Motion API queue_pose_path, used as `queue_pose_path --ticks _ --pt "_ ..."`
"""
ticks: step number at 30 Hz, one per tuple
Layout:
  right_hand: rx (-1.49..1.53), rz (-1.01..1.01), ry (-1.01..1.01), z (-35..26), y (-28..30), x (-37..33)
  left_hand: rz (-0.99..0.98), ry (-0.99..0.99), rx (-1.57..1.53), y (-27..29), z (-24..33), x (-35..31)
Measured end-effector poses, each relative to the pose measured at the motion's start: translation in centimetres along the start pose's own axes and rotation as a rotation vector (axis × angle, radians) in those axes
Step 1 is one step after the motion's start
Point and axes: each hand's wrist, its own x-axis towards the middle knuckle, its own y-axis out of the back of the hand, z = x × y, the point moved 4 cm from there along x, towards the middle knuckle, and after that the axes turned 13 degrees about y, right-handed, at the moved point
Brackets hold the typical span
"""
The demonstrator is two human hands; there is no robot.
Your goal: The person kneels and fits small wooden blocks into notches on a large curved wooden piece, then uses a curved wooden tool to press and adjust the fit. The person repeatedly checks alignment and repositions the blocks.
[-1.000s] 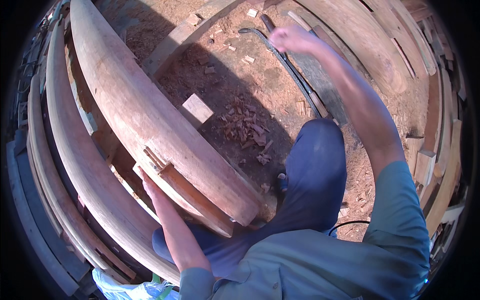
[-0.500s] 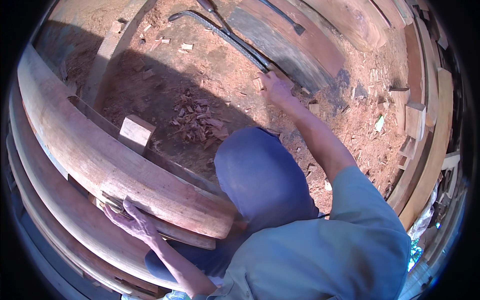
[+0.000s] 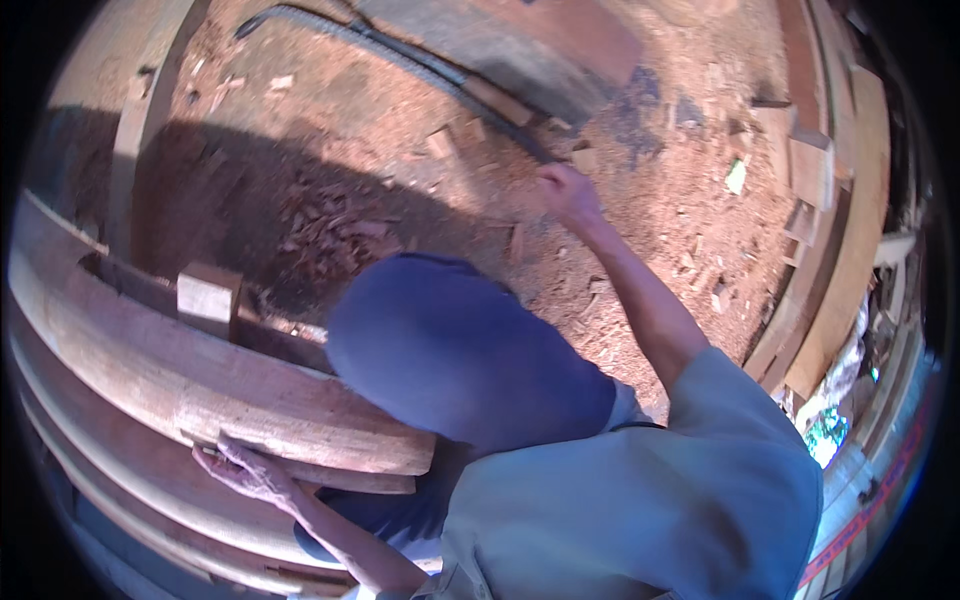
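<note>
Ahead of me, my right hand is closed round the near end of a long dark ribbed metal bar. The bar runs away to the far left and ends in a bent tip. At lower left, my left hand lies along the outer edge of a thick curved plank, its thumb apart from its stretched fingers. A small dark strip shows between thumb and fingers; its kind is unclear. My bent knee, in dark blue cloth, touches the plank's near end.
A pale wooden block stands against the plank's inner side. Wood chips lie heaped on the sawdust-covered ground. A straight beam stretches along the far left. Flat boards lie beyond the bar, and curved boards are stacked at right.
The view has shifted, so the surroundings sit further left. My right hand has drawn the bar slightly nearer. My left hand stays at the plank's edge.
</note>
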Motion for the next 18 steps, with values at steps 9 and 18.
queue_pose_path --ticks 9,18 --pt "0.100 -0.285 0.358 -4.6 -6.2 -2.5 -0.064 0.071 -0.138 0.0 -0.2 -0.1" --pt "0.219 -0.185 0.537 -8.5 -10.7 -1.3 -0.026 -0.071 0.019 -0.1 1.9 -0.2"
